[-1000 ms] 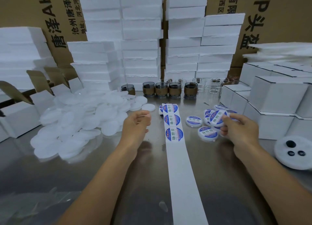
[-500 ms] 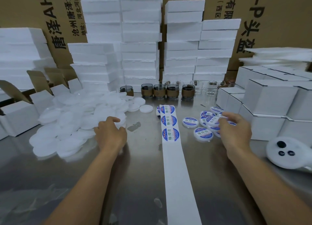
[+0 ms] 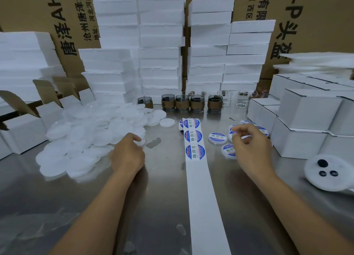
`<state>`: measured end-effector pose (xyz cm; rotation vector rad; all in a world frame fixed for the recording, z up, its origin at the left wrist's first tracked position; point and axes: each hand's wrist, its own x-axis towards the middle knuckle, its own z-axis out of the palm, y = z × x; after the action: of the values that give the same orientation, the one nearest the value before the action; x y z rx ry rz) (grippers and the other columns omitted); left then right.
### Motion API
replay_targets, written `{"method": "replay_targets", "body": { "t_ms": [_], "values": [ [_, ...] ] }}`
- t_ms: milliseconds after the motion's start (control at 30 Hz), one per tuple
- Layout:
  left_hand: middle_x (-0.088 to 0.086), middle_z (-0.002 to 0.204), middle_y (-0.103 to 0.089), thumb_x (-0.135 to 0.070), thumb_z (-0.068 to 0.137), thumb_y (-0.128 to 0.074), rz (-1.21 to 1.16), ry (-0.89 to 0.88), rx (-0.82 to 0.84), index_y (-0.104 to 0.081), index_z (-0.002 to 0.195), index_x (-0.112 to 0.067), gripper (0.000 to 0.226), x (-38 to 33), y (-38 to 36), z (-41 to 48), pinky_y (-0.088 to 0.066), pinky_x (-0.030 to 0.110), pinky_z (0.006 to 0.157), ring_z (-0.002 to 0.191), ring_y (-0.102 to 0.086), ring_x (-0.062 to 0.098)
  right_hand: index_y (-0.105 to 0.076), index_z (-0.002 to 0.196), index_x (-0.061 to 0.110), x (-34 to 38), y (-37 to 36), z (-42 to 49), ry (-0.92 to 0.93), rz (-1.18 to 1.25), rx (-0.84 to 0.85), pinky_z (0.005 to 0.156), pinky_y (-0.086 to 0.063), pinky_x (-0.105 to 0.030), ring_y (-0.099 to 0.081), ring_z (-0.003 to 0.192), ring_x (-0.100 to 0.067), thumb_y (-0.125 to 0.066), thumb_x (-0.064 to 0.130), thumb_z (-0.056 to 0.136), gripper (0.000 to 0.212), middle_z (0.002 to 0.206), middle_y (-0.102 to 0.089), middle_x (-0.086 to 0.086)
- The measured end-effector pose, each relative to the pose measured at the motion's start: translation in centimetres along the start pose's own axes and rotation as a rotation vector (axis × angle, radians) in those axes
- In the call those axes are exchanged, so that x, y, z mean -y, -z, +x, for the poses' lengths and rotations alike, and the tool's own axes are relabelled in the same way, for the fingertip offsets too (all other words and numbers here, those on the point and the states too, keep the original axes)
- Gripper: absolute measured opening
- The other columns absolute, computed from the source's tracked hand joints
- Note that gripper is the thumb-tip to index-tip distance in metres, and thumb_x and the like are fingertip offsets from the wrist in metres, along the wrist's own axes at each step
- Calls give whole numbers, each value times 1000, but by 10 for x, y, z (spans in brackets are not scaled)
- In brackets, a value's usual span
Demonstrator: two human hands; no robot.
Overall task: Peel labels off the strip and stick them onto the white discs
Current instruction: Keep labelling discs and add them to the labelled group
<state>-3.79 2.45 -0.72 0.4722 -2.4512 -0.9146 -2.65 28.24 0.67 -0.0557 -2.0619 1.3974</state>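
Observation:
A white backing strip [image 3: 203, 197] runs down the middle of the steel table, with three blue-and-white round labels [image 3: 195, 152] at its far end. A big pile of plain white discs [image 3: 86, 140] lies to the left. My left hand [image 3: 127, 153] is at the pile's near right edge, fingers curled on one white disc [image 3: 141, 140]. Several labelled discs [image 3: 217, 137] lie to the right of the strip. My right hand [image 3: 249, 147] hovers over them with loosely curled fingers and seems to hold nothing.
Stacks of white foam blocks [image 3: 161, 63] and brown cartons stand behind. Dark jars [image 3: 182, 102] and clear glasses line the back. White boxes [image 3: 306, 120] crowd the right, open boxes [image 3: 23, 128] the left. A white round part with black holes [image 3: 327, 171] lies at the right.
My right hand set its labelled disc down among the others and now draws back. My left hand went left to the disc pile and closed on a disc at its edge.

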Motion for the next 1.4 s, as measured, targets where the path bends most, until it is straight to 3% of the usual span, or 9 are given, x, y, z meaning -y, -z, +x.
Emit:
{"method": "replay_targets", "body": {
  "t_ms": [100,267,467,733,967,1067,1167,1300,1400],
  "values": [
    [4,98,-67,-7,91,-53,-358,-1,93,-64,110,-11,22,-19,3,-4,-43,21,79,87,-59,18,-60,84,25,4,-4,-4,33,22,36,54,-40,-12,-52,58,0,-53,4,86,22,75,-60,7],
    [1,96,-72,-4,93,-49,-1170,173,702,-64,112,-7,25,-44,4,-23,-50,20,76,85,-63,12,-61,92,27,19,-15,-20,5,113,218,56,-45,-19,-57,64,-12,-56,11,88,18,81,-61,5],
    [9,104,-70,-7,88,-47,-1269,120,941,-62,116,-4,32,-49,1,-32,-54,21,76,89,-66,15,-59,111,22,28,-26,-32,-72,229,429,46,-44,-14,-50,41,-1,-61,19,88,24,82,-63,-1],
    [3,90,-72,-29,81,-59,-1152,58,924,-65,108,-9,33,-53,-9,-42,-48,18,57,75,-64,9,-62,88,21,27,-33,-36,-139,384,478,50,-44,-15,-52,43,-5,-66,12,84,10,52,-61,8],
    [0,94,-70,-23,91,-56,-1046,98,741,-61,117,-15,28,-54,-13,-43,-46,19,54,74,-63,9,-66,86,25,16,-32,-26,-97,213,345,61,-50,-21,-60,59,-9,-69,27,81,6,70,-66,4],
    [5,115,-66,-21,93,-54,-1060,154,711,-59,120,-15,29,-52,-12,-39,-47,22,61,89,-62,14,-63,104,25,3,-31,-21,71,-151,266,65,-47,-23,-56,72,-7,-62,27,86,18,78,-59,15],
    [4,116,-65,-17,94,-51,-1107,177,693,-64,107,-20,18,-51,-12,-37,-50,26,74,101,-62,18,-51,126,26,-6,-31,-19,129,-365,330,74,-40,-24,-48,91,-6,-56,30,89,37,95,-59,11],
    [5,110,-67,-15,96,-50,-1100,169,610,-64,102,-17,15,-51,-14,-35,-53,29,84,99,-64,17,-42,136,27,-3,-34,-19,130,-418,440,87,-43,-33,-47,110,-13,-57,37,89,51,105,-66,11],
    [6,114,-67,-14,97,-49,-1047,156,524,-65,101,-17,17,-51,-16,-34,-50,34,94,107,-63,20,-48,132,27,4,-34,-20,65,-325,450,82,-45,-28,-54,94,-9,-65,32,85,50,95,-68,9]
  ]
}}
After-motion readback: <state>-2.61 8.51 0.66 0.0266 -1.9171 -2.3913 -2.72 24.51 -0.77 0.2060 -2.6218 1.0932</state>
